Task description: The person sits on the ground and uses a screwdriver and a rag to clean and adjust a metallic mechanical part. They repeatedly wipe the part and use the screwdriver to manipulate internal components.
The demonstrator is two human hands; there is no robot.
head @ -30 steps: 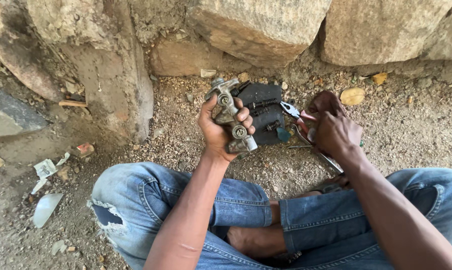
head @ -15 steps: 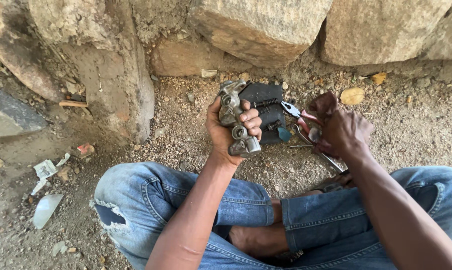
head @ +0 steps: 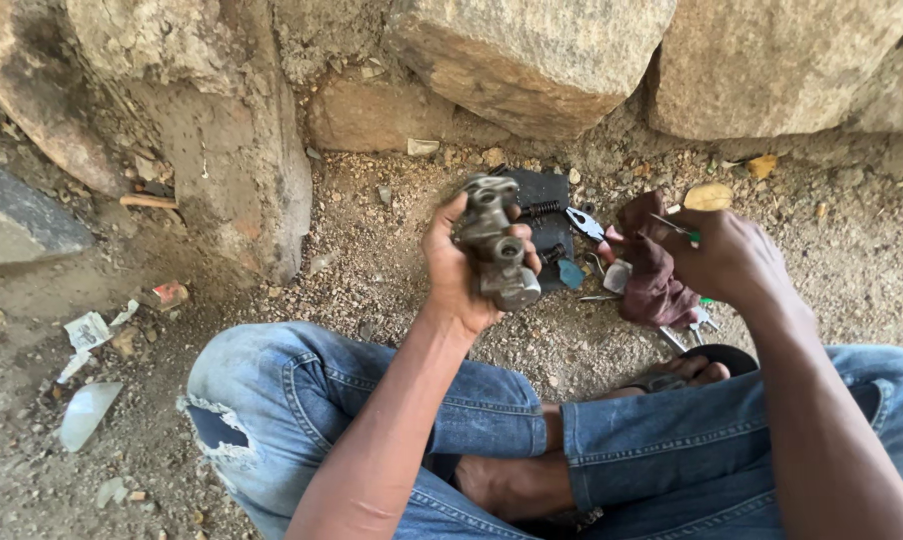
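Here two hands work over gravel, each one holding one thing.

The left hand (head: 462, 265) is clenched around one grey metal part (head: 494, 240), held upright above the ground. The right hand (head: 727, 255) pinches one thin green-tipped tool (head: 677, 229), with a dark rag (head: 652, 265) just beside it. One pair of pliers (head: 584, 222) and one black pad (head: 544, 205) lie behind, partly hidden by the part. Three big stones (head: 532, 55) stand beyond.

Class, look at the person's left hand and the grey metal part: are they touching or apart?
Touching. The head view shows the left hand wrapped round the grey metal part, fingers curled over its front.
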